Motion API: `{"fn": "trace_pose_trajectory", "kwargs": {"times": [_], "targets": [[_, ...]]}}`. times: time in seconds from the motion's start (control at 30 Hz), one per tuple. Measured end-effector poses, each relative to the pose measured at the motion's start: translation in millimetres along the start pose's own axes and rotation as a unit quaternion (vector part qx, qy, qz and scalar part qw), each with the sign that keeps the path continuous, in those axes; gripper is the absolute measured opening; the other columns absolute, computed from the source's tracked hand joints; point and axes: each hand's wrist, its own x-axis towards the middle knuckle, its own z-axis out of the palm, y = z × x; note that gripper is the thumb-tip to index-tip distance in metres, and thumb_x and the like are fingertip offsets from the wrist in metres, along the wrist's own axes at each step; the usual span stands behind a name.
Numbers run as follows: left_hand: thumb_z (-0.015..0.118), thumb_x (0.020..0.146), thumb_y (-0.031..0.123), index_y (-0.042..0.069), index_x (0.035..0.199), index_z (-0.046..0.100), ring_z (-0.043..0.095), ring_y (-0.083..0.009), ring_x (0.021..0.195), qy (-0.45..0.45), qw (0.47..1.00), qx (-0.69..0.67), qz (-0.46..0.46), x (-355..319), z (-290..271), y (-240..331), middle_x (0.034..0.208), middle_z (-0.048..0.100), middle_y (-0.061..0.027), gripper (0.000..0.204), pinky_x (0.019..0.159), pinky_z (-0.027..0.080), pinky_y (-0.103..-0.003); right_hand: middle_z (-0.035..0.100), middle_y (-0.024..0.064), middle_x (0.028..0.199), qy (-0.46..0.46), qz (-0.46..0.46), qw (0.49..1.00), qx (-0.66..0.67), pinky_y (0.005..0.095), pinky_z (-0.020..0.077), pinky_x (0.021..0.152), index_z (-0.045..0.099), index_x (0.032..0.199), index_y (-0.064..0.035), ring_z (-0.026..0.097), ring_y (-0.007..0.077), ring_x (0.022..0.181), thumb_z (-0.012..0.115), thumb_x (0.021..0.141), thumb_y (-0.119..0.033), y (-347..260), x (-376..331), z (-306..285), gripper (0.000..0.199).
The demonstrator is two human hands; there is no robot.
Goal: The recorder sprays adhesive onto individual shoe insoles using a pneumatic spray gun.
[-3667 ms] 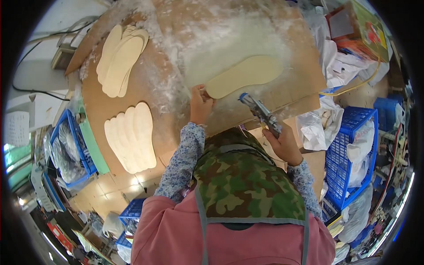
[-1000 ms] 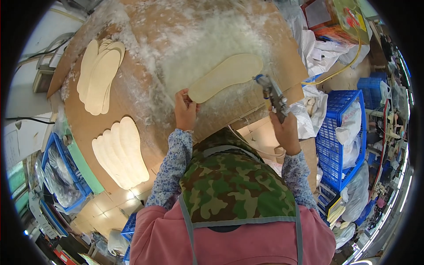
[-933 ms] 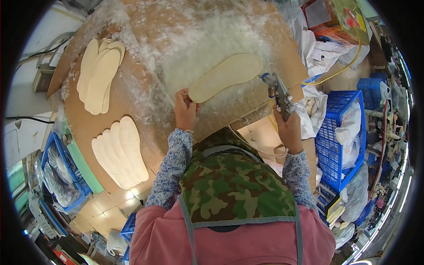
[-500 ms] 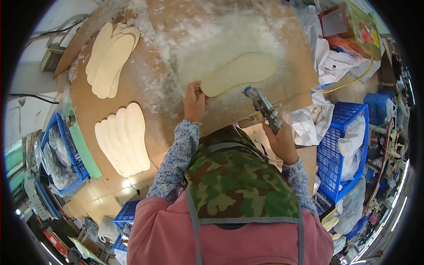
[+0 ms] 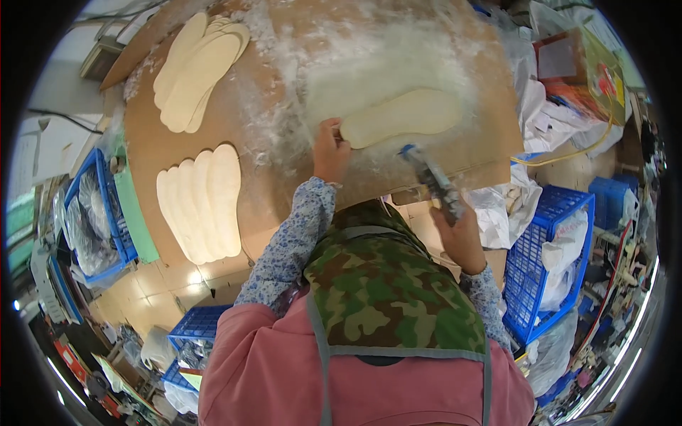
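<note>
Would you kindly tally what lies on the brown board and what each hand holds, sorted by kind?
Single insole pinned at its heel end by the left hand: 1
Stacks of insoles, upper and lower: 2
Spray gun in the right hand: 1
Total: 4 (sheets within each stack cannot be counted exactly)

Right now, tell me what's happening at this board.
A person leans over a brown board dusted with white residue. The left hand pins the heel end of a pale insole flat on the board. The right hand holds a spray gun, its nozzle aimed at the insole's near edge. Two fanned stacks of similar insoles lie to the left, one near the far edge and one nearer the person. Blue crates stand to the right.
</note>
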Motion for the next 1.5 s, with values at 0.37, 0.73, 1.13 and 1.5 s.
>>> {"fn": "trace_pose_trajectory", "kwargs": {"times": [0.37, 0.73, 1.13, 1.5], "targets": [[0.044, 0.079, -0.007, 0.003, 0.122, 0.044, 0.06, -0.0182, 0.085, 0.082, 0.957, -0.277, 0.034, -83, -48, 114, 0.111, 0.052, -0.0111, 0.044, 0.069, 0.055, -0.031, 0.041, -0.0051, 0.067, 0.101, 0.016, 0.992, 0.069, 0.0262, 0.0243, 0.049, 0.055, 0.1, 0.0071, 0.032, 0.0056, 0.06, 0.056, 0.088, -0.008, 48, -13, -68, 0.019], [0.05, 0.084, 0.002, 0.0, 0.125, 0.04, 0.056, -0.0256, 0.093, 0.449, 0.854, -0.171, -0.2, -240, -126, -20, 0.11, 0.048, -0.0126, 0.042, 0.079, 0.051, -0.036, 0.059, 0.0129, 0.114, -0.093, -0.069, 0.991, 0.07, 0.0322, 0.042, 0.089, 0.049, 0.12, 0.0066, 0.055, 0.0196, 0.102, 0.051, 0.088, -0.001, 43, 25, -52, 0.033], [0.054, 0.071, 0.005, 0.012, 0.11, 0.055, 0.03, -0.0377, 0.13, 0.244, 0.819, 0.519, -0.005, -139, -102, -34, 0.124, 0.043, -0.0168, 0.039, 0.105, 0.014, -0.065, 0.057, 0.0057, 0.113, -0.108, 0.001, 0.991, 0.083, 0.0223, 0.041, 0.075, 0.047, 0.124, 0.0051, 0.05, 0.0082, 0.087, 0.05, 0.088, 0.0, 38, 31, -33, 0.036], [0.052, 0.067, 0.002, 0.006, 0.105, 0.052, 0.035, -0.0356, 0.123, 0.369, 0.793, 0.483, -0.034, -54, -198, -30, 0.118, 0.045, -0.0144, 0.038, 0.103, 0.019, -0.062, 0.059, 0.0036, 0.095, -0.02, -0.032, 0.997, 0.067, 0.0249, 0.0327, 0.056, 0.055, 0.114, 0.0039, 0.04, 0.0074, 0.066, 0.053, 0.087, -0.004, 21, 31, -19, 0.029]]}}
